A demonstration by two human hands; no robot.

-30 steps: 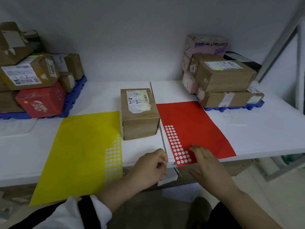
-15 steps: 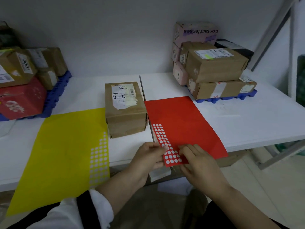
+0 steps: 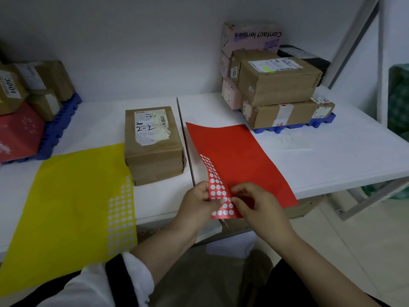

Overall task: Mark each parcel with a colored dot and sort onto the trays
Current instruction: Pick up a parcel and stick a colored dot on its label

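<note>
one parcel (image 3: 152, 147) left to mark and sort

left tray (image 3: 59, 129) holds four parcels in view, cut off by the frame edge. yellow sheet (image 3: 66, 207) lies flat, with a block of empty dot holes at its near right. the one parcel stands between the two sheets, label up, no dot visible on it; i judge it the only one not yet marked. left hand (image 3: 199, 202) pinches the raised near edge of the red sheet (image 3: 239, 156); right hand (image 3: 254, 204) pinches at its dotted corner, and whether a dot is free i cannot tell. right tray (image 3: 321, 121) carries at least six parcels, one showing a red dot (image 3: 283, 105). two trays, two sheets
</note>
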